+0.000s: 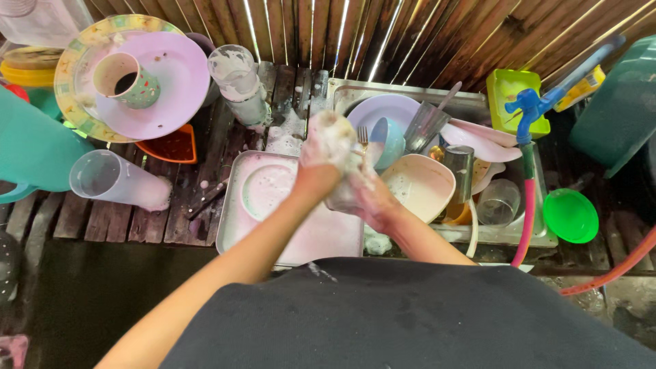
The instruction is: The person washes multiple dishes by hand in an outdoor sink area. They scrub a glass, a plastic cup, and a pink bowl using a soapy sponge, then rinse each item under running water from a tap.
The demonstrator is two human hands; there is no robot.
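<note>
- We see the left hand (326,147), thick with suds, closed around something soapy just above the sink's near edge; the foam hides what it is, so we cannot tell what it grips.
- We see the right hand (365,195) just below it, wrapped around a soapy clear glass (342,197), and the two hands meet over that glass.
- The glass sits between the flat metal tray (301,236) on the wooden counter and the crowded steel sink (492,232).
- In the sink we make out a cream bowl (420,184), a blue bowl (388,140), a fork (363,139), a metal cup (459,164) and pink plates (482,140).
- A blue tap (529,109) with a pink hose (526,219) stands at the sink's right side, with a green bowl (570,215) beyond it.
- On the left we see a pink plate with a mug (126,82), and a clear tumbler (116,179) lying on its side.
</note>
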